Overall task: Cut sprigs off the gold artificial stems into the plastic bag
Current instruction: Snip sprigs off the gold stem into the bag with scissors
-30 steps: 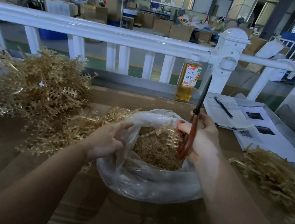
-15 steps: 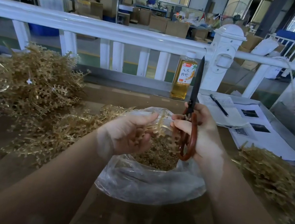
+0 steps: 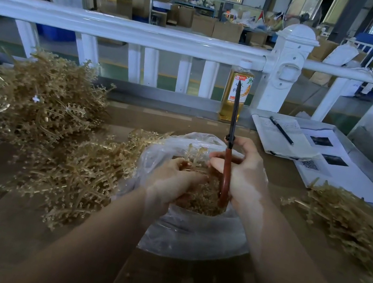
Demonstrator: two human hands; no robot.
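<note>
Right hand (image 3: 247, 174) grips the scissors (image 3: 229, 149), blades closed and pointing up. Left hand (image 3: 173, 181) has dropped lower into the plastic bag (image 3: 189, 231) since half a second ago, fingers curled on a gold sprig (image 3: 194, 154); the exact pinch is blurry. The bag sits mid-bench, cut bits inside. Gold stems (image 3: 45, 104) are piled toward the bench's left edge, more (image 3: 353, 220) by the right edge, partly cut off.

Plastic bag (image 3: 189, 231) thin, clear, glossy. Gold stems (image 3: 45, 101) matt plastic, bristly. Scissors (image 3: 229, 149): dark metal blades, smooth red-brown handles. Railing (image 3: 125, 29) glossy white.
</note>
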